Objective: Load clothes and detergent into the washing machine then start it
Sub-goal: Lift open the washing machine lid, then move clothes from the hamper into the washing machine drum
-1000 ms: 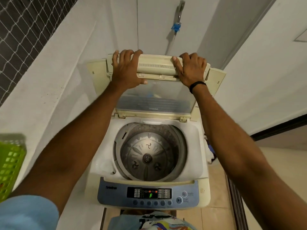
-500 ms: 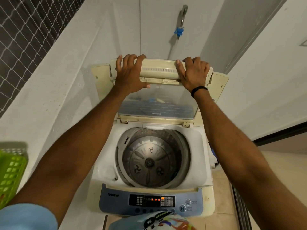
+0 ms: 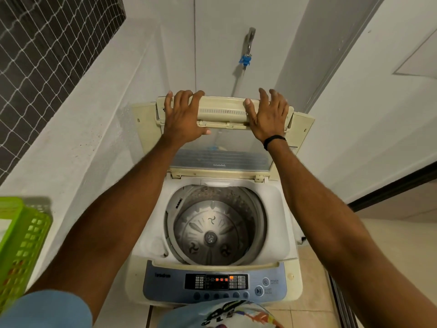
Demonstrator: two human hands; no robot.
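Observation:
The top-loading washing machine (image 3: 292, 268) stands in front of me with its folding lid (image 3: 222, 112) raised upright against the back. Its steel drum (image 3: 212, 230) shows only the bare pulsator, no clothes. The blue control panel (image 3: 165, 284) has red and orange lights lit on the display. My left hand (image 3: 183, 117) grips the lid's upper left edge, fingers curled over the top and thumb underneath. My right hand (image 3: 267, 114) rests its palm on the lid's upper right part, with the fingers stretched upward past the edge.
A green plastic basket (image 3: 21, 245) sits on the ledge at the left edge. A tap with a blue fitting (image 3: 246, 59) hangs on the wall behind the lid. A white wall is close on the left, and tiled floor and a dark door track lie on the right.
My right hand's fingers have uncurled from the lid's top edge and now point up. The left hand keeps its grip. The panel display changed from a green F to red lights.

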